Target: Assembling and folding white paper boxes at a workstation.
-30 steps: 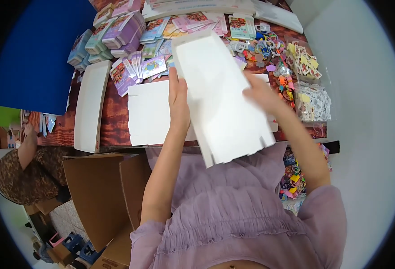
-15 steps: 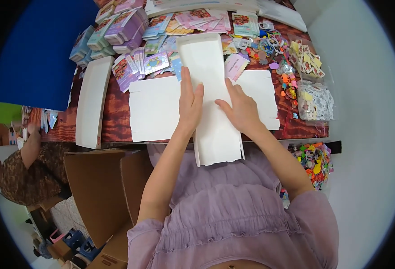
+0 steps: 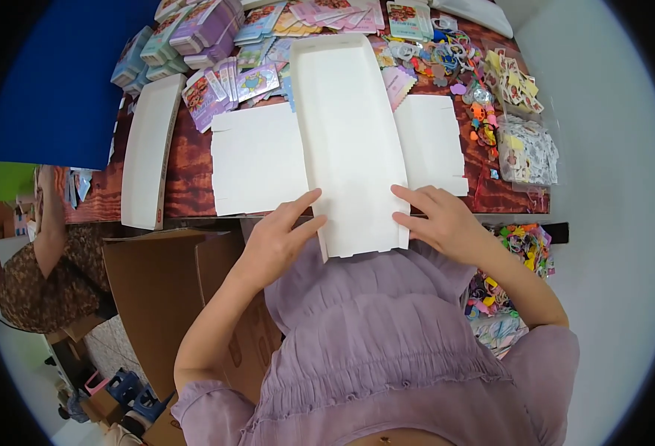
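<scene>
Between the two hands lies a white tray (image 3: 353,141), its long axis running away from them with a slight leftward lean, notched end nearest, walled end well beyond the fingertips. Left hand (image 3: 277,236) and right hand (image 3: 445,224) (thumb and forefinger parted on each) touch its sides, half open.

Here we are, looking out from the wearer's head through the left of two side-by-side fisheye lenses, upright and aimed forward and steeply down! The purple blouse (image 3: 379,327) sits close below, filling the lower middle; the left hand (image 3: 275,241) and right hand (image 3: 446,223) are near, around mid-frame; the table (image 3: 194,175) runs away to the top edge. Out wide, blue panel (image 3: 52,82) and pale wall (image 3: 602,245) meet the curved, black rim.
</scene>
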`<state>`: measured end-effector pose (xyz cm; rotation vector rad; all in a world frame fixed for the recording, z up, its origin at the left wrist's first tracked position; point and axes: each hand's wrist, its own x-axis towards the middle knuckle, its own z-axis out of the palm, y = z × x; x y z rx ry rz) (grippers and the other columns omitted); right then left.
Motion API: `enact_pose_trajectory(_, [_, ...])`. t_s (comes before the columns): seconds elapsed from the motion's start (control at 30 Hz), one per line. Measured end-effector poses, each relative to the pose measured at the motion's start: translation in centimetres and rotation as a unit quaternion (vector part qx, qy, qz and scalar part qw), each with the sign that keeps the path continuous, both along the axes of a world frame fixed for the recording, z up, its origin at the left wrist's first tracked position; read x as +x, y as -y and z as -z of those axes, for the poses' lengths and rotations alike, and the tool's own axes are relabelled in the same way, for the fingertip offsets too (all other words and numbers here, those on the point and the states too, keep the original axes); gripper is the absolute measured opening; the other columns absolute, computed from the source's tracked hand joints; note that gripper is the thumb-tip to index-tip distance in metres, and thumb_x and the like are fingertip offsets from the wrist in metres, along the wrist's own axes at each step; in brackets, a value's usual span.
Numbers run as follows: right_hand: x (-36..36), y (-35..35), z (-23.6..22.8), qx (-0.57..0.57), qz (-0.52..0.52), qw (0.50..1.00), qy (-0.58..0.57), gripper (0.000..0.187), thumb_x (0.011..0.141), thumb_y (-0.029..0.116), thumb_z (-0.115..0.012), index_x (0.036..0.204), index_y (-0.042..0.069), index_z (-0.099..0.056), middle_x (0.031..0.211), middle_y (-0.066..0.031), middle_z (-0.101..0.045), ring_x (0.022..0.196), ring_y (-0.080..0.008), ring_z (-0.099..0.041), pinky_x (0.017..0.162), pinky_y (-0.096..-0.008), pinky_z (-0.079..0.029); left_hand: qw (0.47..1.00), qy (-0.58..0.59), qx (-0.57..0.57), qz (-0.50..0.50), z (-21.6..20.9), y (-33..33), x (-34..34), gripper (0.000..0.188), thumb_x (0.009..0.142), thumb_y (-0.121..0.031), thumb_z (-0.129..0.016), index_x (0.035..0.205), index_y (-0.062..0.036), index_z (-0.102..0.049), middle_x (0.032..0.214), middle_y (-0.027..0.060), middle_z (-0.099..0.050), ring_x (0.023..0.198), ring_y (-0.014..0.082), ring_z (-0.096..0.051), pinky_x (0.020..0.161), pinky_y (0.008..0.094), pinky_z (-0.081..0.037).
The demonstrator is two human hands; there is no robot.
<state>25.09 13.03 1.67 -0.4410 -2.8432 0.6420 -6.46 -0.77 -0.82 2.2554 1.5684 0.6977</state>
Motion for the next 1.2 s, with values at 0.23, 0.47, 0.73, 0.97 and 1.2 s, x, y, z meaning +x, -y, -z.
enact_pose_trajectory(0.23, [-1.5,0.2,1.6,0.004,0.006,0.996,-0.084,0.023,0.08,0.007,-0.077,0.1,0.002,-0.067,0.102,-0.0098,-0.064,0.092,-0.029,-0.062,0.074,-0.0386,-0.053,0.994,0.088,0.029,-0.053,1.0,-0.4,0.9,0.016,0.083,0.0,-0.079,0.097,-0.0013,-0.072,0.106,0.0114,-0.068,0.091,0.0292,-0.068,0.074,0.0366,-0.057])
enact_pose_trajectory(0.47, [-3.9,0.6,4.9,0.044,0.104,0.982,-0.153,0.012,0.084,0.004,-0.076,0.093,0.001,-0.069,0.085,-0.0104,-0.061,0.077,-0.0285,-0.061,0.065,-0.0394,-0.05,0.979,0.1,0.127,-0.124,4.0,-1.1,3.9,0.012,0.085,0.0,-0.078,0.094,-0.0003,-0.07,0.097,0.0108,-0.065,0.083,0.0276,-0.064,0.069,0.035,-0.054])
enact_pose_trajectory(0.73, [-2.4,0.6,3.7,0.038,0.025,0.996,-0.072,0.045,0.081,0.001,-0.065,0.125,-0.007,-0.063,0.105,-0.0165,-0.062,0.092,-0.0334,-0.06,0.081,-0.042,-0.052,0.972,0.109,0.152,-0.144,4.4,-0.8,4.7,0.015,0.084,0.0,-0.078,0.097,-0.0002,-0.07,0.097,0.0112,-0.066,0.084,0.0278,-0.065,0.068,0.0366,-0.055])
enact_pose_trajectory(0.97, [-1.8,0.6,1.8,0.042,-0.019,0.999,0.007,0.062,0.079,-0.003,-0.06,0.14,-0.01,-0.052,0.118,-0.0171,-0.059,0.102,-0.0342,-0.056,0.093,-0.0437,-0.049,0.965,0.142,0.143,-0.17,4.7,-0.9,5.0,0.015,0.084,0.004,-0.076,0.097,0.0001,-0.07,0.096,0.0119,-0.066,0.086,0.0277,-0.065,0.068,0.0363,-0.055])
enact_pose_trajectory(1.2, [-1.6,-0.1,3.0,-0.034,-0.014,0.998,-0.051,0.058,0.08,-0.005,-0.06,0.138,-0.002,-0.06,0.107,-0.0144,-0.062,0.094,-0.0341,-0.056,0.086,-0.0429,-0.05,0.974,0.129,0.128,-0.136,3.9,-0.7,5.1,0.017,0.081,0.004,-0.076,0.096,-0.0003,-0.071,0.096,0.0107,-0.067,0.09,0.0287,-0.064,0.073,0.0373,-0.053])
